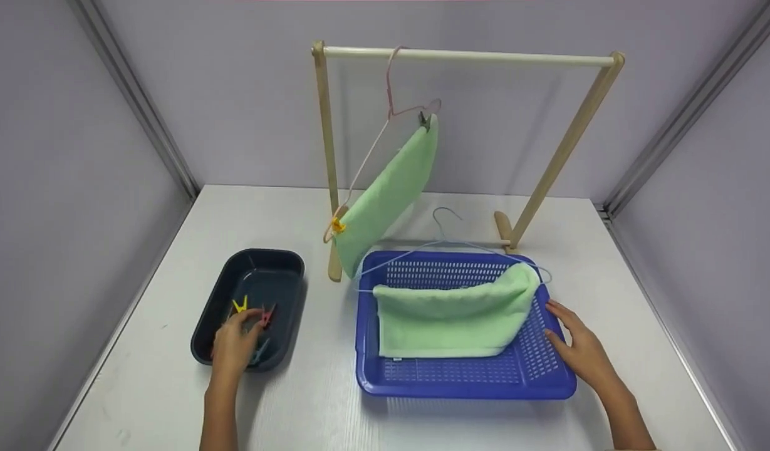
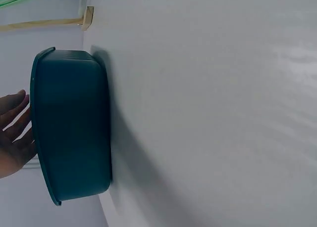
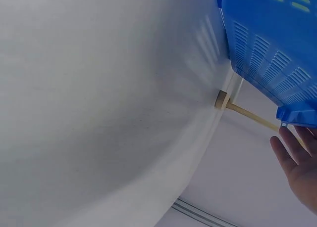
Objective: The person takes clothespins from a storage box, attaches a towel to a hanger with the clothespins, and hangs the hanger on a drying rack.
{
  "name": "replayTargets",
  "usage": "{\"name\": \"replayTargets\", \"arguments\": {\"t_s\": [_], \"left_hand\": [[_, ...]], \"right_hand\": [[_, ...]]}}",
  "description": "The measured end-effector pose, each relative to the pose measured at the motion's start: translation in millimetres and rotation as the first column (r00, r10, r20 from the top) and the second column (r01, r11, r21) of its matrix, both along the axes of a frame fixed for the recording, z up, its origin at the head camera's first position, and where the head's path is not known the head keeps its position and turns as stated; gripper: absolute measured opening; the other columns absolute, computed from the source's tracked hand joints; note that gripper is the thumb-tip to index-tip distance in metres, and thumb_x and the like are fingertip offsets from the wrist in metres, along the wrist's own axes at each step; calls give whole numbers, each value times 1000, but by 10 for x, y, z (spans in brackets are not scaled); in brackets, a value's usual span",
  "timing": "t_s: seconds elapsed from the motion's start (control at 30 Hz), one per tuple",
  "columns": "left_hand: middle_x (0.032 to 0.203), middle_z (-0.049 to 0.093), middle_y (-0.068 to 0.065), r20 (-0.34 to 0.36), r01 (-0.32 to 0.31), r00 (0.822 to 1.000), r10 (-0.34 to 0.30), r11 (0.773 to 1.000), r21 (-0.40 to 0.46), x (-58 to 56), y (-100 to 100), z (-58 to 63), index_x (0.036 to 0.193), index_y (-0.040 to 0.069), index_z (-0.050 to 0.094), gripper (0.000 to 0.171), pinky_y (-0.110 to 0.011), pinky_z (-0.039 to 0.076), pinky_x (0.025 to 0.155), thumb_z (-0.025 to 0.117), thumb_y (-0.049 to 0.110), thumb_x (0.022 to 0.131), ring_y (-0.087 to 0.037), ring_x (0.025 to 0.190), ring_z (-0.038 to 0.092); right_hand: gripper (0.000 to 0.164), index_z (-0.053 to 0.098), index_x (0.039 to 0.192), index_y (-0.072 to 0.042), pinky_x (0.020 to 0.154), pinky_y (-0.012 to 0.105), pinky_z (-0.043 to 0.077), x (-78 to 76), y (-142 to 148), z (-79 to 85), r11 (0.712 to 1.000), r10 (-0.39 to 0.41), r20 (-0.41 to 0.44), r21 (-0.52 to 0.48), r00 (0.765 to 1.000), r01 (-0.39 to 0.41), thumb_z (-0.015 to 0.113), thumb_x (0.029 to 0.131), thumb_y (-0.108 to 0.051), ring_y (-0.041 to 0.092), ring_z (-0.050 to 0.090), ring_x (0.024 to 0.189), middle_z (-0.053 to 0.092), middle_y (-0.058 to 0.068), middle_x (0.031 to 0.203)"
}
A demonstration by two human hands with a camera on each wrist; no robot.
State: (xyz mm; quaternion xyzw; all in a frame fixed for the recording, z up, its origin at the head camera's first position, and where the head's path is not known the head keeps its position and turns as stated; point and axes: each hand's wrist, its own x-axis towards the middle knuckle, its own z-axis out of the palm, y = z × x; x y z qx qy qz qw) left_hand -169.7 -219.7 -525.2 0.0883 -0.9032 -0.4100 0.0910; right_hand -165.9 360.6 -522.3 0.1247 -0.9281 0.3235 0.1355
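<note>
In the head view my left hand (image 1: 233,343) reaches over the dark tray (image 1: 215,300), thumb and index finger pinching a red clothespin (image 1: 267,316). A yellow clothespin (image 1: 240,304) lies just beyond the fingers, a dark green one (image 1: 259,351) nearer me. My right hand (image 1: 584,354) rests with extended fingers against the right rim of the blue basket (image 1: 466,389). Across that basket lies a light blue hanger (image 1: 444,240) with a pale green towel (image 1: 447,322) draped on it. In the right wrist view, the fingertips (image 3: 283,130) are at the basket's rim.
Behind the basket stands a wooden rack (image 1: 325,125) with a white rail (image 1: 485,57). From it hangs a pink hanger (image 1: 390,94) carrying another green towel (image 1: 391,194), clipped by a dark clothespin (image 1: 425,121) and an orange-yellow one (image 1: 338,225). Grey walls (image 1: 78,156) flank the white table (image 1: 322,401).
</note>
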Motion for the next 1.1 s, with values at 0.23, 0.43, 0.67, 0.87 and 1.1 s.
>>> {"name": "replayTargets", "arguments": {"t_s": [0.23, 0.43, 0.67, 0.87, 1.1], "left_hand": [[118, 53, -27, 40, 38, 999, -36, 998, -49, -12, -20, -33, 115, -5, 58, 29, -56, 36, 90, 60, 6, 87, -42, 112, 45], [120, 52, -26, 72, 53, 996, -48, 996, -69, -21, -48, -75, 116, -5, 57, 31, -55, 35, 91, 60, 7, 88, -41, 113, 45], [120, 51, -27, 101, 56, 994, -44, 992, -116, -20, -66, -132, 116, -5, 57, 32, -56, 35, 90, 61, 8, 88, -42, 114, 44], [118, 52, -29, 105, 57, 994, -43, 990, -129, -65, -71, -183, 115, -8, 56, 31, -57, 37, 89, 61, 5, 87, -43, 112, 45], [117, 51, -31, 128, 80, 990, -63, 987, -139, -113, -76, -208, 114, -10, 56, 31, -55, 37, 91, 60, 2, 86, -45, 112, 45]], "right_hand": [[50, 44, 132, 3, 95, 58, 31, 11, -11, 27, 998, -8, 34, 69, 999, 6, 63, 86, -7, 43, 37, 121, 39, 21, 137], [52, 42, 133, 4, 97, 58, 28, 6, -17, 81, 993, 7, 88, 115, 996, -17, 62, 88, -10, 44, 34, 123, 36, 22, 139], [54, 41, 133, 5, 97, 57, 28, 26, -36, 60, 994, 10, 88, 107, 996, -20, 63, 85, -5, 44, 33, 123, 35, 22, 139], [55, 40, 135, 4, 97, 57, 28, 34, -39, 18, 995, -7, 82, 99, 997, -1, 63, 86, -6, 43, 33, 124, 34, 21, 140], [55, 40, 135, 3, 98, 57, 28, 47, -55, 11, 995, -27, 89, 97, 996, 18, 62, 86, -6, 42, 33, 124, 34, 20, 141]]}}
